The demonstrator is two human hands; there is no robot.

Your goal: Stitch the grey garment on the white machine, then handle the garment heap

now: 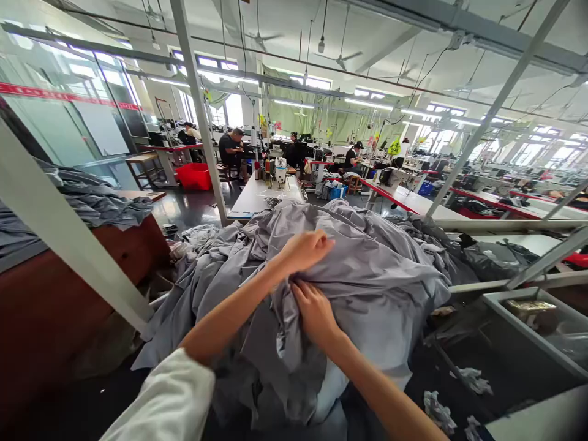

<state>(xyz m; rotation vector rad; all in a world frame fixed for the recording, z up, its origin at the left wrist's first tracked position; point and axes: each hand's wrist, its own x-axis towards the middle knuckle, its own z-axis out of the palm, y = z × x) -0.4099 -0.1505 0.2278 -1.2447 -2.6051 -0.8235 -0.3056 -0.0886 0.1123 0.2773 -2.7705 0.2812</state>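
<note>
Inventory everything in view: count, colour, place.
cloth heap: one, grey, centre foreground
cloth pile: one, grey, far left
floor bin: one, red, left midground
open bin: one, grey, lower right
scraps: several, pale, floor right
frame posts: several, white, beside heap
sewing tables: several, white-topped, background
sewing machines: many, nearest white, on tables
workers: several, some dark-clad, background
tube lights: several, white, overhead
sleeve: one, white, left arm
left hand: one, bare, over heap
right hand: one, bare, on heap

In front of you, a large heap of crumpled grey fabric (367,263) hides whatever bears it. Beyond, your white-topped table (250,197) carries a white sewing machine (280,173). Pale crumpled scraps (438,411) litter your dark, smooth floor (422,367).
</note>
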